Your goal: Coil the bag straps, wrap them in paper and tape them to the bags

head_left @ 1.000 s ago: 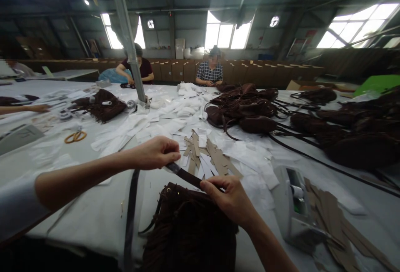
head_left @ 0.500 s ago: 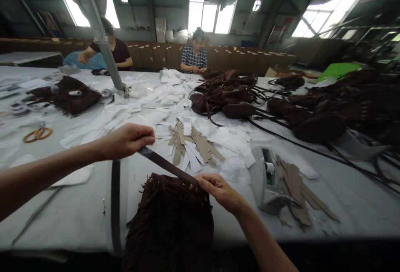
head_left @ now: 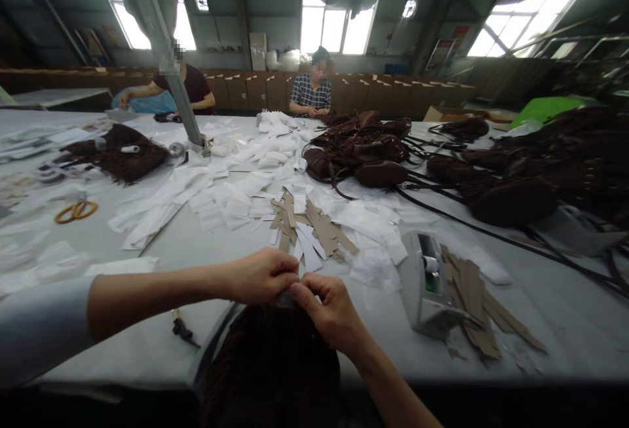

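Note:
A dark brown fringed bag stands at the table's near edge, right in front of me. Above its top, my left hand is closed in a pinch on the bag's strap. Right beside it, my right hand pinches the same strap, thumb against fingers. The two hands nearly touch and cover most of the held stretch. Part of the strap curves down the bag's left side. On the table left of the bag lies a small dark piece with a brass-coloured end.
A grey tape dispenser stands at right beside cardboard strips. More strips and white paper scraps spread across the middle. Brown bags are heaped behind. Orange rings lie left. Two people sit across the table.
My hands have come together; the left moved right and down, the strap no longer stretched between them. The small dark piece at left is now more visible.

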{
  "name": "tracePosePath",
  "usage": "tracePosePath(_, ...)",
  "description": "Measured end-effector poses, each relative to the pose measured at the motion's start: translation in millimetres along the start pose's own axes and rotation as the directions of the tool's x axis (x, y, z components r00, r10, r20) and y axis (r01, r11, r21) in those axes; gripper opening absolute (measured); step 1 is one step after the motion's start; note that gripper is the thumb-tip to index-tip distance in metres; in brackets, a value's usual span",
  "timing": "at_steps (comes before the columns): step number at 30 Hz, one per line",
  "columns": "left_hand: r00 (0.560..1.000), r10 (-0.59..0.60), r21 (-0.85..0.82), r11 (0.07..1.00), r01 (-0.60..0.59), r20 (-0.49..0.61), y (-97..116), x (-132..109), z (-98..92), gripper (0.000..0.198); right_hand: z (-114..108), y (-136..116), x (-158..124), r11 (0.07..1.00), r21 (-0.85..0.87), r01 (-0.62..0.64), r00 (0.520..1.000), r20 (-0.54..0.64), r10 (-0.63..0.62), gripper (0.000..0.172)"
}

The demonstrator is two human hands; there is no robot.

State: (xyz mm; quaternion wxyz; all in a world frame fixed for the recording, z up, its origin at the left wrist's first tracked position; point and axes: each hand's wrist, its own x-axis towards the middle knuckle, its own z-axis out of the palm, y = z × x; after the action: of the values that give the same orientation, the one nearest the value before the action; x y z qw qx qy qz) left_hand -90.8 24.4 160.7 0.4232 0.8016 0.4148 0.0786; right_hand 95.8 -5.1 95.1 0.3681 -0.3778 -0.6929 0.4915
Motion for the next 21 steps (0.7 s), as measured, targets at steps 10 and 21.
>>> tracePosePath(10,0.996,-0.014,0.18,0.983,0.028,-0.084,-15,8,7.5,0.026,35,47,-50,0.986,-0.137,0.092,0.985,-0.133,-0.111,0.039)
tracePosePath(21,0.997,-0.043,0.537,0.844,0.003,0.062,16,22,27.7,0.019,30,37,-35,0.916,-0.39,0.096,0.994,-0.009,-0.108,0.018)
